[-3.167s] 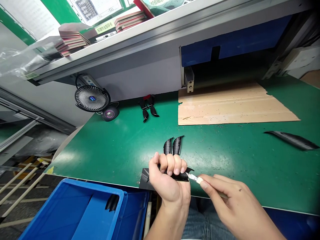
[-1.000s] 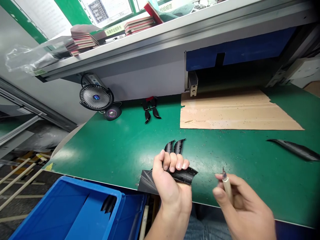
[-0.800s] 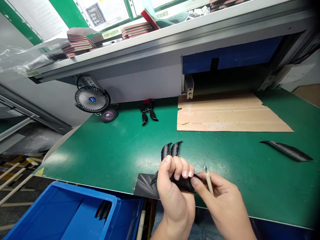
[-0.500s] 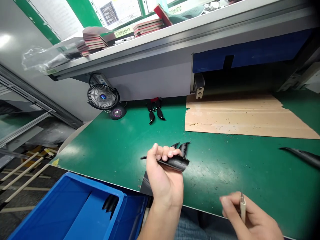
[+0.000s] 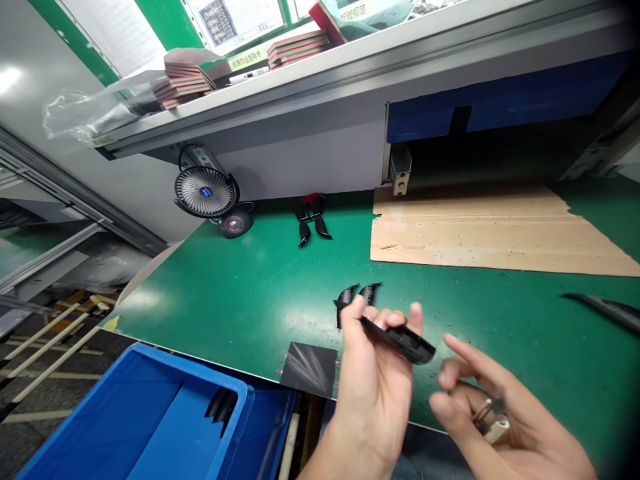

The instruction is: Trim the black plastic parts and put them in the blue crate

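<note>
My left hand (image 5: 375, 387) is closed around a curved black plastic piece (image 5: 407, 345), held tilted above the bench with its hollow side partly showing. To its right, my right hand (image 5: 515, 413) carries a small tool with a pale handle and a metal part (image 5: 494, 427) against the palm. That tool is blurred, so its exact kind is unclear. The index finger and thumb of this hand reach toward the black piece without touching it. Just behind my left hand, two similar black pieces (image 5: 371, 293) lie on the green bench top (image 5: 240, 287).
A dark square plate (image 5: 309, 368) lies at the bench's front edge, beside a blue bin (image 5: 135, 363) holding black pieces. Farther back are a small fan (image 5: 206, 192), black parts (image 5: 313, 223) and a cardboard sheet (image 5: 480, 230). Another black piece (image 5: 605, 310) lies at right.
My left hand has moved right with the black piece and turned it, showing its hollow side. My right hand has come closer, its fingers opening out and the tool lying deeper in the palm.
</note>
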Available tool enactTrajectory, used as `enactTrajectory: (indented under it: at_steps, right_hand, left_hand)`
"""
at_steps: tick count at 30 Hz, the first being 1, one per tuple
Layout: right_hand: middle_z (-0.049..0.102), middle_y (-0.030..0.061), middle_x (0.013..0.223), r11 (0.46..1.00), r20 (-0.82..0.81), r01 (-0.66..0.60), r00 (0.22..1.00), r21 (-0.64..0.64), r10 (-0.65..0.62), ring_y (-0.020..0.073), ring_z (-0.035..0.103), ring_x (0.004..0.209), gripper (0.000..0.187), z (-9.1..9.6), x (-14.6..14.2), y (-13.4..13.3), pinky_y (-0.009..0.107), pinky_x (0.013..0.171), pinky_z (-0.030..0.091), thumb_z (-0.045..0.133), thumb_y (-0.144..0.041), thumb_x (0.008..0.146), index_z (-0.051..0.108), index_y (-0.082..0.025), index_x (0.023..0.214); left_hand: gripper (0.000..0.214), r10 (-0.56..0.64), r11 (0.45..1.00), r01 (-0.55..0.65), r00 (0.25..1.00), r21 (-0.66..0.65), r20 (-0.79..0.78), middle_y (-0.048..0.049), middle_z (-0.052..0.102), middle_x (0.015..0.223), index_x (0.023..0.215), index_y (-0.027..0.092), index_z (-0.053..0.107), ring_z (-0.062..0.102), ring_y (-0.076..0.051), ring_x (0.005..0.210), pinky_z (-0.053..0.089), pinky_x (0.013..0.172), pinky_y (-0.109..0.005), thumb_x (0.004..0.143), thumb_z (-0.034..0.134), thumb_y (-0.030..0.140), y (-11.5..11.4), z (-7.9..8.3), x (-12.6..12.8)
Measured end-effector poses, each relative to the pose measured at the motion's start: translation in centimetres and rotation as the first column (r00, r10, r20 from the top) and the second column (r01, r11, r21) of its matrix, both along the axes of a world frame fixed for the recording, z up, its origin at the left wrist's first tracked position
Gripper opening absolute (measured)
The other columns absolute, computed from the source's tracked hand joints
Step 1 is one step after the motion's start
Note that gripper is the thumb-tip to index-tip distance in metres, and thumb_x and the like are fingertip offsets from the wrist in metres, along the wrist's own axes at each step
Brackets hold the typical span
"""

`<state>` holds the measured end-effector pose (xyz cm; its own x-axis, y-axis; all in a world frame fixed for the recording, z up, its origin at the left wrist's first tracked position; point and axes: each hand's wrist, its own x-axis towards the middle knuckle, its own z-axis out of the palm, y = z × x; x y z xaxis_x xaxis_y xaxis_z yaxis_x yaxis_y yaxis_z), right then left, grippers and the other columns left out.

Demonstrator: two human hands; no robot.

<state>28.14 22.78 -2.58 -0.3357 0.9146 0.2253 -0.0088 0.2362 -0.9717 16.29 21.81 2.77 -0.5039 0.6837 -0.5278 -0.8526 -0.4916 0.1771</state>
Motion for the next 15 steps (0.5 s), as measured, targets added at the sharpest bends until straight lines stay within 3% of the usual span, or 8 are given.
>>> enactTrajectory:
  at_steps: [4, 7, 11, 15]
  right_hand:
    - [0.07, 0.0013, 0.092, 0.985, 0.084, -0.052, 0.996, 0.163, 0.039, 0.0144, 0.068, 0.072, 0.02, 1.1, -0.4, 1.8, 0.012, 0.058, 0.055, 0.069, -0.026, 0.081, 0.068, -0.024, 0.1]
    - [0.071, -0.0022, 0.088, 0.977, 0.071, -0.024, 0.997, 0.213, 0.009, 0.0117, 0.068, 0.068, 0.018, 1.6, -0.2, 2.4, 0.01, 0.058, 0.054, 0.069, -0.025, 0.081, 0.067, -0.026, 0.099]
    - [0.07, -0.0065, 0.085, 0.975, 0.051, -0.006, 0.999, 0.222, -0.005, 0.0055, 0.064, 0.058, 0.017, 1.4, -0.2, 2.1, 0.003, 0.055, 0.05, 0.069, -0.025, 0.081, 0.065, -0.029, 0.097]
    - [0.07, -0.0056, 0.087, 0.98, 0.073, 0.006, 0.997, 0.198, -0.02, 0.0061, 0.065, 0.06, 0.014, 1.4, -0.3, 1.9, 0.003, 0.057, 0.05, 0.068, -0.028, 0.081, 0.065, -0.029, 0.094]
  left_hand:
    - [0.029, -0.144, 0.983, 0.14, 0.989, -0.12, -0.023, -0.0018, 0.052, 0.062, 0.066, 0.013, 0.051, 0.055, -0.011, 0.061, 0.055, 0.085, -0.037, 0.09, 0.053, 0.028, -0.1, -0.4, 1.8]
    - [0.032, -0.226, 0.959, 0.219, 0.974, -0.178, -0.014, -0.0081, 0.06, 0.069, 0.069, 0.01, 0.056, 0.062, -0.017, 0.072, 0.056, 0.08, -0.032, 0.089, 0.056, 0.036, -0.5, -0.6, 2.2]
    - [0.03, -0.231, 0.957, 0.232, 0.973, -0.176, 0.029, -0.0101, 0.062, 0.072, 0.077, 0.008, 0.059, 0.063, -0.018, 0.073, 0.056, 0.077, -0.03, 0.087, 0.059, 0.036, -0.8, -0.9, 2.3]
    - [0.027, -0.211, 0.961, 0.218, 0.976, -0.171, 0.059, -0.0115, 0.063, 0.076, 0.085, 0.007, 0.06, 0.063, -0.018, 0.073, 0.057, 0.074, -0.031, 0.086, 0.061, 0.034, -0.8, -1.3, 2.5]
